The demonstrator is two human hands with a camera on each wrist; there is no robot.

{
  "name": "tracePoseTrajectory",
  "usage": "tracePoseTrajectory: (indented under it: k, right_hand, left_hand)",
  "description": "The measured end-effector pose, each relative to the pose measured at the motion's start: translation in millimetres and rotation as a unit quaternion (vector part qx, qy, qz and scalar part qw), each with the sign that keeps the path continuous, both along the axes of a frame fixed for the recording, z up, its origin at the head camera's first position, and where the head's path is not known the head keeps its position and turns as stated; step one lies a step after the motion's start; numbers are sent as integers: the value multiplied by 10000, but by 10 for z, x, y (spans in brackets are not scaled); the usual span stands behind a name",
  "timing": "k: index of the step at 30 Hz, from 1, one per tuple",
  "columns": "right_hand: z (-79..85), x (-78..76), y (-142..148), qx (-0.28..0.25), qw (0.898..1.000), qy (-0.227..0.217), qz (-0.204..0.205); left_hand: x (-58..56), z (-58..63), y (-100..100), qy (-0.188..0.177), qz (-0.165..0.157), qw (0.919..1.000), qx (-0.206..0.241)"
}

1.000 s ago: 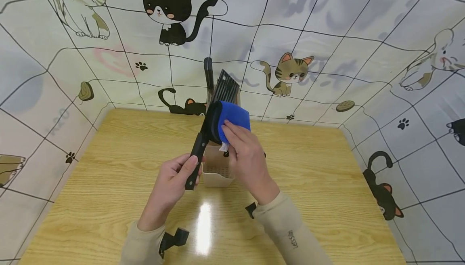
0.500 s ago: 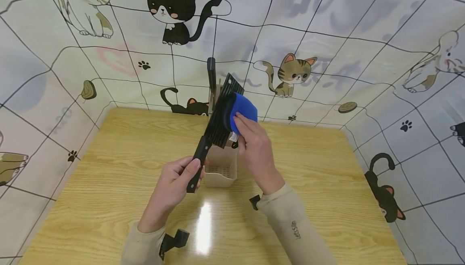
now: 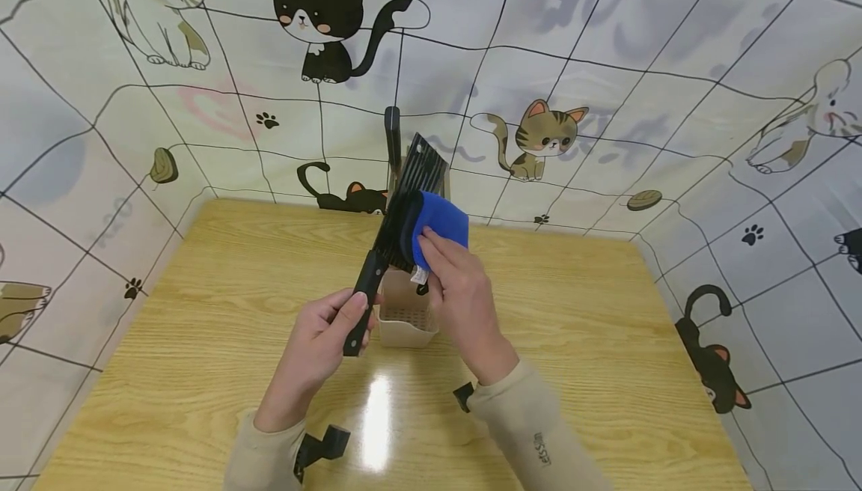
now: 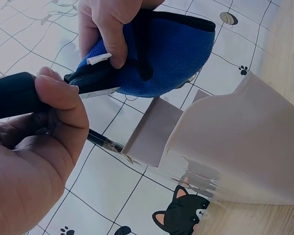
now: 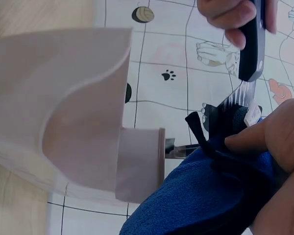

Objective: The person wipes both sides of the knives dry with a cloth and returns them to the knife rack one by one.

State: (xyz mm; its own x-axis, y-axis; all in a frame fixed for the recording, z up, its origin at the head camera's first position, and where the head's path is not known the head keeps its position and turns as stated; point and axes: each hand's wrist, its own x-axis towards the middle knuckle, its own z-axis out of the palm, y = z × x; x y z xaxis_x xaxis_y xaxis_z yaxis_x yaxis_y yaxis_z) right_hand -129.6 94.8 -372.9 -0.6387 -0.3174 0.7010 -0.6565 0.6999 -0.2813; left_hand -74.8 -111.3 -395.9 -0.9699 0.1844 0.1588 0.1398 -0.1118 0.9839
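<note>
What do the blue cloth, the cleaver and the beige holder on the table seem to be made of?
Blue cloth: soft fleece or microfibre, judging by its fuzzy matte nap, black trim and sewn tag.
Cleaver: probably metal with a dark ribbed finish; the handle looks like smooth black plastic.
Beige holder: likely matte plastic, with thin moulded walls and a perforated base.

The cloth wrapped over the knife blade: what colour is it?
Blue with a black edge; the cloth shows best in the left wrist view.
</note>
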Motion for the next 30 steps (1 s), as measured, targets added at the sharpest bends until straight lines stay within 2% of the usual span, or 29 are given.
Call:
tracePoseTrajectory:
  k: [9, 17, 22, 30]
  right_hand:
    - [-59, 135, -47, 1, 9999, -19, 165]
    - [-100, 213, -33, 19, 9998, -80, 183]
    - [-51, 164, 8, 113, 9999, -87, -46]
    - [87, -53, 131, 143, 9993, 81, -341]
  left_hand:
    - [-8, -10, 4, 43, 127, 9999, -27]
    - [-24, -28, 15, 59, 95, 9999, -102]
    - [-20, -29, 17, 134, -67, 9998, -162]
    - [14, -8, 22, 160, -377, 9988, -255]
